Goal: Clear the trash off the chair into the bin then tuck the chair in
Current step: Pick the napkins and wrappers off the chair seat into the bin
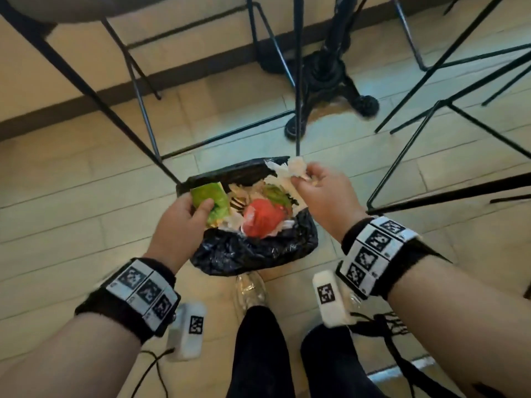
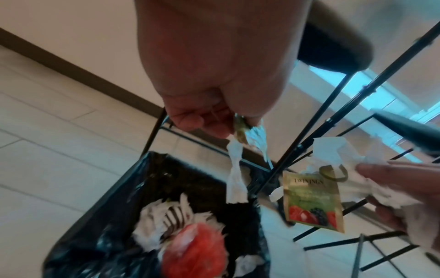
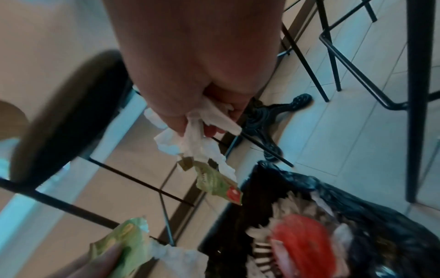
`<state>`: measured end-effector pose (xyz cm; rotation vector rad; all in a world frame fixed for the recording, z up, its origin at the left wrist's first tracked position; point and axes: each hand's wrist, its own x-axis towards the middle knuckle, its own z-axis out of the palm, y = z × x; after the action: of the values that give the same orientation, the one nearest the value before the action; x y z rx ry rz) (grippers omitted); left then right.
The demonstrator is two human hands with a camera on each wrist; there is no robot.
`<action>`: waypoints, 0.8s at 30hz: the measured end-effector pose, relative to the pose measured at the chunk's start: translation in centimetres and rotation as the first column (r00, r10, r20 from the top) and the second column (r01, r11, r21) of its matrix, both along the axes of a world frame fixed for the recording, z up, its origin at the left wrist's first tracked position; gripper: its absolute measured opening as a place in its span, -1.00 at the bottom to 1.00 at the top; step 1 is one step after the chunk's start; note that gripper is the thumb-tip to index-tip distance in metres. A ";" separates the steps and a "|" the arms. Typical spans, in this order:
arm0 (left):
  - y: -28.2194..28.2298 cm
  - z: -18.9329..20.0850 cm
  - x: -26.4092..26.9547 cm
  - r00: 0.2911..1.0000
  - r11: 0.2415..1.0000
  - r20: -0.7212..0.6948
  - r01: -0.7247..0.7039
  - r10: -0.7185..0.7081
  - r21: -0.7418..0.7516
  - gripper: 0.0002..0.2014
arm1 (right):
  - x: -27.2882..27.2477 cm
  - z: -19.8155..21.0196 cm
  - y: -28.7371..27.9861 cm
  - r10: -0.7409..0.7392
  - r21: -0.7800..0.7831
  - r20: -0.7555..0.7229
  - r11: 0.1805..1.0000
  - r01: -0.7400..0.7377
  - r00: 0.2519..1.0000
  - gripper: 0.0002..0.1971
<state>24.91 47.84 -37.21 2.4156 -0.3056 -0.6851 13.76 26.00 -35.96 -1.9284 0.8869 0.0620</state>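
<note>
1. Trash: both hands held pieces above the bin [image 1: 304, 239], a small container lined with a black bag that stood on the pale plank floor [image 1: 71, 202] in front of the person's feet.
2. The left hand [image 1: 178, 222] had its thumb and fingers closed on a green wrapper [image 1: 211, 201] at the bin's left rim. In the left wrist view, a torn white strip [image 2: 234, 178] hung from the same pinch.
3. The right hand [image 1: 321, 193] gripped a crumpled white tissue [image 1: 296, 166] over the bin's far right corner.
4. A Twinings tea sachet [image 2: 313, 201], green with red and dark berries printed on it, was seen below the tissue in both wrist views. It was possibly hanging from the tissue or already loose in the air; motion blur left that unclear.
5. The two hands were apart, one at each side of the bin opening.
6. Inside the bin lay a red crumpled item [image 1: 263, 218], white paper scraps, and something with dark stripes.
7. The chair [image 1: 34, 12] showed at upper left as a dark round seat on thin black legs, one leg reaching the floor just beside the bin's far left corner.
8. A black cast table base [image 1: 327, 79] stood beyond the bin, with further black chair legs to the right.
9. Marker-tagged bands were on both wrists.
</note>
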 end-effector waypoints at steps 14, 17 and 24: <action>2.2 -9.7 0.8 0.931 0.984 -0.357 -0.007 0.072 0.180 -0.39 | 1.4 -12.7 4.5 0.218 0.093 -0.483 0.976 -0.198 0.848 -0.25; 3.3 -9.2 1.1 0.934 0.976 -0.348 -0.005 0.082 0.216 -0.23 | 0.1 -12.7 4.7 0.192 0.106 -0.495 0.981 -0.161 0.847 -0.23; 2.4 -3.5 1.0 0.922 0.981 -0.388 0.077 -0.002 0.177 -0.70 | -3.0 -4.7 4.1 0.154 0.166 -0.329 0.981 -0.104 0.932 -0.52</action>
<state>25.90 50.23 -40.68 2.3827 -0.1298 -1.2361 10.73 30.10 -40.64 -1.8640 0.9494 0.5408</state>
